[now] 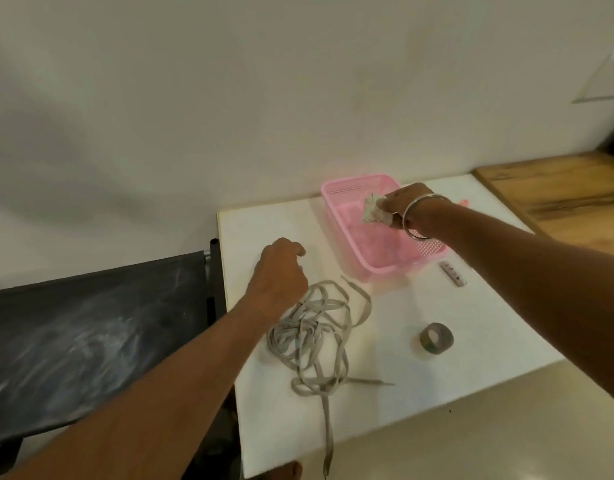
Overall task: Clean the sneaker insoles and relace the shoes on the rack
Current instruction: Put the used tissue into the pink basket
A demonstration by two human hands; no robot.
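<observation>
A tangle of grey shoelaces [316, 330] lies on the white table [472, 327], one end trailing off the front edge. My left hand [281, 271] rests with curled fingers at the far left edge of the tangle; whether it holds a lace is hidden. My right hand [399, 206], with a metal bangle on the wrist, holds a crumpled whitish cloth [373, 211] above the pink perforated plastic basket [343, 192]. No shoes or insoles are in view.
A roll of tape [436, 338] and a small grey stick-like item [453, 273] lie on the table right of the laces. A dark fabric rack shelf [91, 334] stands to the left. A wooden surface [568, 192] adjoins at the far right.
</observation>
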